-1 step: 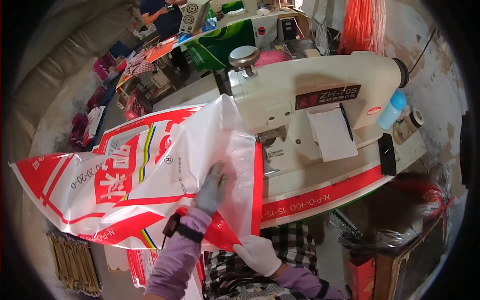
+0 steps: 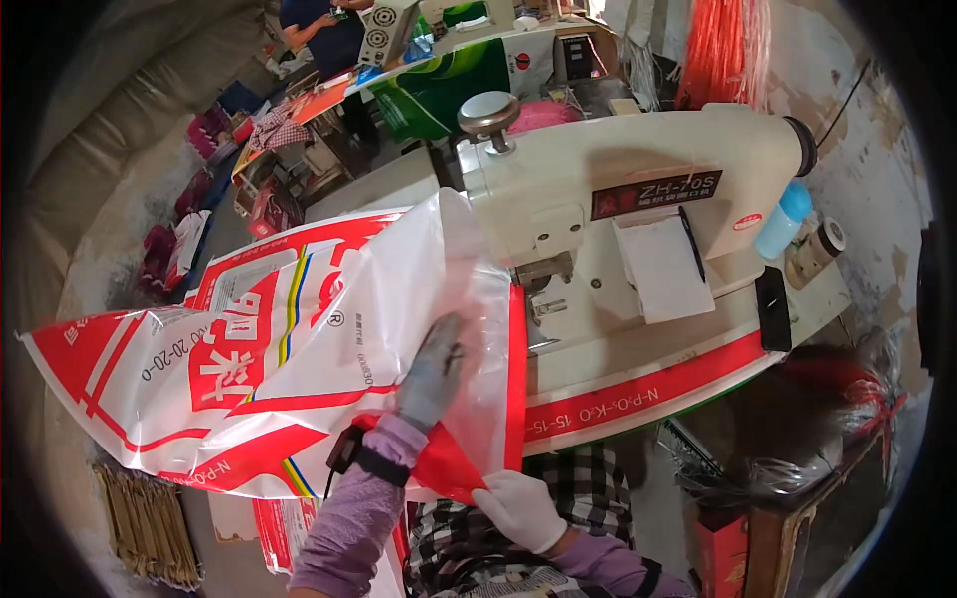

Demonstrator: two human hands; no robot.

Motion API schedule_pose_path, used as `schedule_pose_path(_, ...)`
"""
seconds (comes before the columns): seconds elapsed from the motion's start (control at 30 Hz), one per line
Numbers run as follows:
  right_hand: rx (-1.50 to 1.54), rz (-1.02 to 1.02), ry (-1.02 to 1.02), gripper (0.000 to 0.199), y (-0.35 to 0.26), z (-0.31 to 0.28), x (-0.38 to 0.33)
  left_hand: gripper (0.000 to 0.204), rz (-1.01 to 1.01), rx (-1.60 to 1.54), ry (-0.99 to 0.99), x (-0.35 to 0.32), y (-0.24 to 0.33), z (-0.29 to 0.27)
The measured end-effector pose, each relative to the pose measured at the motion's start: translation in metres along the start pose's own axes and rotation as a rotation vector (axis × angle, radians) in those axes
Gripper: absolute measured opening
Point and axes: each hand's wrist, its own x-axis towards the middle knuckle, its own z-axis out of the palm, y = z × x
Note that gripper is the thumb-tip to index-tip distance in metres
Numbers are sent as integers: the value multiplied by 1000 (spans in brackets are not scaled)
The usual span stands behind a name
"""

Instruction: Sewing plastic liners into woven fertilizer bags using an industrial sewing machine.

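A large white and red plastic woven sack (image 2: 329,349) lies across the table at the left of a cream sewing machine (image 2: 648,149). Its red-edged side comes close to the metal presser foot (image 2: 548,307). My left hand (image 2: 432,371), in a grey glove, rests on the sack with fingers stretched out along the white film. In a white glove, my right hand (image 2: 518,510) pinches the sack's red lower corner between thumb and fingers. A black device is strapped to my left wrist.
A white pad (image 2: 663,264) and a black phone (image 2: 771,307) lie on the machine bed, with a blue bottle (image 2: 783,219) and a thread spool (image 2: 817,249) behind. Orange-red strands (image 2: 723,50) hang at the back. Another person (image 2: 329,40) stands far left.
My left hand has shifted slightly up and to the right on the sack. The sack's red edge has moved a little to the right, with my right hand still pinching the corner.
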Motion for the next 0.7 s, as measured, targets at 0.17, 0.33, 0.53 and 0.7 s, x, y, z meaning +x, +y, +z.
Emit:
schedule_pose_path(0.17, -12, -58, -4, 22, -10, -15, -4, 62, 384, 377, -185, 41, 2, 30)
schedule_pose_path(0.33, -8, -17, 51, 23, -25, -29, -2, 64, 171, 376, -231, 49, 15, 39)
schedule_pose_path(0.53, -55, -44, 29, 23, -32, -31, 0, 62, -54, 345, 45, 51, 17, 83)
schedule_pose_path(0.7, -288, -154, -29, 10, 18, -39, -27, 53, 301, 699, 30, -45, 45, 101)
